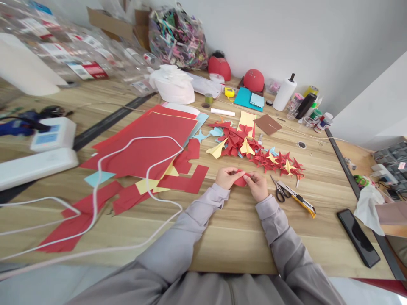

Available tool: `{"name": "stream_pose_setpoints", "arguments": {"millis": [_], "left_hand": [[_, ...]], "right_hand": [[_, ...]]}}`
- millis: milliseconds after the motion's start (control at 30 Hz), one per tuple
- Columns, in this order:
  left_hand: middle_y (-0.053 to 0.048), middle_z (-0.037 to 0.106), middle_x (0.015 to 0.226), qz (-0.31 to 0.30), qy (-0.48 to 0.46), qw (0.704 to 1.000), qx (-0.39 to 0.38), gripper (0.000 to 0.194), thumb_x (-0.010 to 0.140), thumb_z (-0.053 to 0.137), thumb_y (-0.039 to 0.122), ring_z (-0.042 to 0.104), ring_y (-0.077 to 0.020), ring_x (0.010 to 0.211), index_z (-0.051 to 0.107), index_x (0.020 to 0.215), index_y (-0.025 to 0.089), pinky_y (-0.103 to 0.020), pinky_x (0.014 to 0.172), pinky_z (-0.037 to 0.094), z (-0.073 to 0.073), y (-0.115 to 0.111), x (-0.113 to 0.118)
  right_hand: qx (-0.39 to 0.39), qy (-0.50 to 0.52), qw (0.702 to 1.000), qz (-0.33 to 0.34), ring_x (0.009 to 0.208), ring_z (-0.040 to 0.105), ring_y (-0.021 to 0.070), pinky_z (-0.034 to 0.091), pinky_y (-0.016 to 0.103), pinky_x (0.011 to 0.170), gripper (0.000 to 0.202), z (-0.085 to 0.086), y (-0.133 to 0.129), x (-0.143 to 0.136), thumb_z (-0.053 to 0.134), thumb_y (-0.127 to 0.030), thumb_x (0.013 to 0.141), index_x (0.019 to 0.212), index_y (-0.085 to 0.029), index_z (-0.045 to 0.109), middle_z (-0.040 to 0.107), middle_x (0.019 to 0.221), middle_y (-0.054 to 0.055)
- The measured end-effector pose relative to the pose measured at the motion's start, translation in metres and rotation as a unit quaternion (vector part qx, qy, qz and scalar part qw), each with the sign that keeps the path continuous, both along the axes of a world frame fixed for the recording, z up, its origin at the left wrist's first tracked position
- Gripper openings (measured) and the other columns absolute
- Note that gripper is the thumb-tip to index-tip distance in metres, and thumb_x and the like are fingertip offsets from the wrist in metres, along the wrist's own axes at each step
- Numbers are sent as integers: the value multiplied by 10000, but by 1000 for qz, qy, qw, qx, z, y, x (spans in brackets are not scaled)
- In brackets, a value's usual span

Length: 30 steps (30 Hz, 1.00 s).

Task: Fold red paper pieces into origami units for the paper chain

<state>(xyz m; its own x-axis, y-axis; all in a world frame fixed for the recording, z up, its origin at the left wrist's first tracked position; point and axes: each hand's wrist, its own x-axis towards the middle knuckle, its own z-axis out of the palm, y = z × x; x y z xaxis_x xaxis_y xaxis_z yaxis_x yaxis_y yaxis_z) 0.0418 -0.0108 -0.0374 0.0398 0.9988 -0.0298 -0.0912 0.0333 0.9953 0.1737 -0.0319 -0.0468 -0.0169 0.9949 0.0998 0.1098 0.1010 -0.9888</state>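
A small piece of red paper (241, 181) is pinched between my two hands just above the wooden table. My left hand (226, 177) grips its left side, and my right hand (257, 185) closes on its right edge; the fingers partly cover it. Beyond them lies a pile of red folded paper pieces (233, 142) with some yellow and blue ones. Red paper stars (276, 162) spread to the right of that pile. Close to my right hand are black scissors (280, 193) and a box cutter (297, 199) with a yellow end.
Large red sheets (149, 140) and paper offcuts (190, 180) cover the left, with a white cable (95, 190) looped over them. A phone (358, 237) lies at the right edge. Bottles (307, 106), a red pincushion (253, 80) and a bag of scraps (178, 38) stand at the back.
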Motion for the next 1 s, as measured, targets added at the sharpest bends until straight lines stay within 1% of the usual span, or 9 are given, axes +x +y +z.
{"name": "stream_pose_setpoints", "arguments": {"millis": [133,233,333,433,533,700,867,933,1000], "left_hand": [[10,595,557,6,-19,1000,-4,278,581,690,404,491,-98,544,658,599,128,-213,532,387,0,1,0],[14,583,537,4,-26,1000,-7,333,643,630,454,496,-97,546,655,585,128,-214,546,394,-1,1,-1],[13,595,546,4,-58,997,-40,354,624,637,481,522,-110,547,662,613,128,-229,539,416,-2,2,-2],[-9,650,630,0,-83,995,-56,351,553,700,448,567,-138,593,683,701,131,-263,583,461,-1,3,-1],[-30,669,646,15,-63,998,-22,301,515,733,389,581,-142,609,685,661,130,-267,620,479,-1,2,0],[-27,642,569,-1,-26,999,-28,283,539,717,361,558,-132,517,682,681,119,-256,496,479,-1,0,2],[-10,633,569,-20,-66,996,-48,300,523,728,330,554,-116,501,671,726,117,-259,503,500,-4,0,4],[-16,643,592,-29,-74,996,-49,297,525,727,322,563,-119,515,670,735,120,-265,521,506,-6,0,5],[-33,657,646,-37,-63,997,-25,272,539,720,312,581,-130,570,672,728,123,-269,556,507,-7,0,4]], "right_hand": [[-4,6,1000,-4,451,512,100,431,232,456,279,2,0,1,563,-437,727,672,-164,581,545,503,-24],[-3,18,1000,-23,434,492,94,417,226,434,283,2,1,3,558,-433,731,651,-162,582,529,490,-28],[-4,38,998,-54,421,476,91,405,222,416,278,0,4,5,570,-424,722,649,-157,586,520,474,-31],[-7,64,995,-73,419,472,90,413,223,412,273,-3,6,7,578,-420,714,660,-153,594,518,476,-32],[-11,76,995,-70,434,473,85,418,218,416,266,-3,6,7,593,-415,701,666,-152,603,534,506,-27],[-25,79,995,-61,461,483,89,429,219,430,253,-1,4,5,642,-401,652,657,-149,615,574,537,-18],[-24,99,989,-111,470,503,99,442,235,453,253,-2,6,7,636,-408,657,688,-157,636,615,566,-10],[-14,107,988,-112,503,524,103,455,241,495,233,-3,6,7,644,-391,654,691,-161,643,633,598,-4],[-4,113,989,-98,579,563,116,478,258,576,212,-4,7,7,668,-364,634,715,-169,654,657,663,5]]}}
